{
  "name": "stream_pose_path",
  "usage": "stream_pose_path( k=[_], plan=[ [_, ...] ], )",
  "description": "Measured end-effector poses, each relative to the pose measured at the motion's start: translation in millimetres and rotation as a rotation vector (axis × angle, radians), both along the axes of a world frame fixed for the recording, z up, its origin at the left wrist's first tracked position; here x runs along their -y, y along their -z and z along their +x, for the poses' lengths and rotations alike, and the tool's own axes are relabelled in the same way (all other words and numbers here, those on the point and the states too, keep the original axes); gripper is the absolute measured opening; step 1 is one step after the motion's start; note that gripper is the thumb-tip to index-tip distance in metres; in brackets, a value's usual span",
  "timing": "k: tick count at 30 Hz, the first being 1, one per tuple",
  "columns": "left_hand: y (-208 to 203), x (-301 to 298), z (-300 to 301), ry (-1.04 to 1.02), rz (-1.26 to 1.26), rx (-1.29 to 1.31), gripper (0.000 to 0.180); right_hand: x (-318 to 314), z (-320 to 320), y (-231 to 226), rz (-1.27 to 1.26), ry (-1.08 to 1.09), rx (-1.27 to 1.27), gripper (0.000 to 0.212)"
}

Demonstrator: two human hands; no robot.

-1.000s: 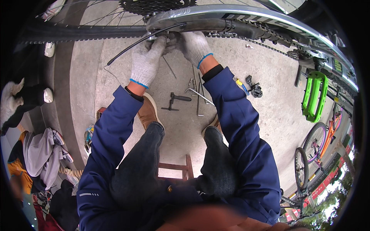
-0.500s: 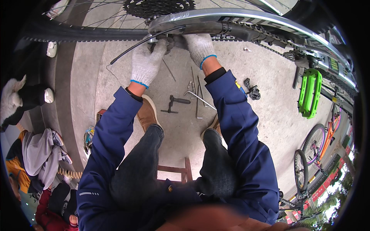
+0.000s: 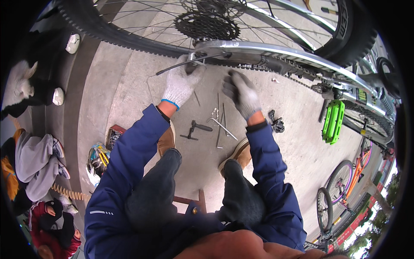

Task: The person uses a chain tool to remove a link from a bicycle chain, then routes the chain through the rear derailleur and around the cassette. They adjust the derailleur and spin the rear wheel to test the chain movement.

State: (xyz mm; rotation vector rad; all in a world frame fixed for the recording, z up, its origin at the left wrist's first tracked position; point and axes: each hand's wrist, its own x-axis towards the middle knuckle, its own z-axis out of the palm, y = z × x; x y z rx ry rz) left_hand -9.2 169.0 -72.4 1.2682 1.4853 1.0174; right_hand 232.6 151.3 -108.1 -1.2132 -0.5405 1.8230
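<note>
My left hand [image 3: 183, 82], in a whitish work glove with a blue cuff edge, is at the silver bicycle frame's [image 3: 215, 44] rear end, just below the cassette [image 3: 207, 26]. Its fingers are closed on a small part there that I cannot make out. A black cable housing [image 3: 185, 62] runs across above this hand, with a thin bare wire hanging from its end. My right hand [image 3: 243, 95], in a matching glove with dark grey fingers, hovers below the chain [image 3: 258, 67], apart from the bike. Its fingers are loosely bent, and nothing shows in them.
On the concrete lie a T-shaped black tool [image 3: 198, 128], several hex keys [image 3: 223, 128] and a black derailleur-like part [image 3: 277, 122]. A green pedal [image 3: 333, 122] juts out at right. An orange bicycle [image 3: 358, 168] stands farther right. People sit and stand along the left, near a coiled hose [image 3: 69, 192].
My right hand has come away from the frame, moving right and toward me. My left hand stays at the frame's rear end. The view has shifted, showing more of the wheel.
</note>
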Motion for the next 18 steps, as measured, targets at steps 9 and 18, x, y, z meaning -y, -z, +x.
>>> stream_pose_path(
  k=[9, 18],
  plan=[
    [9, 19, -35, -0.054, 0.0, 0.206, 0.029, 77, 145, -79, 0.063, 0.751, 0.151, 0.028],
    [-43, -33, -46, 0.171, 0.135, 0.092, 0.031, 108, 95, -201, 0.521, 0.104, 0.647, 0.028]
  ],
)
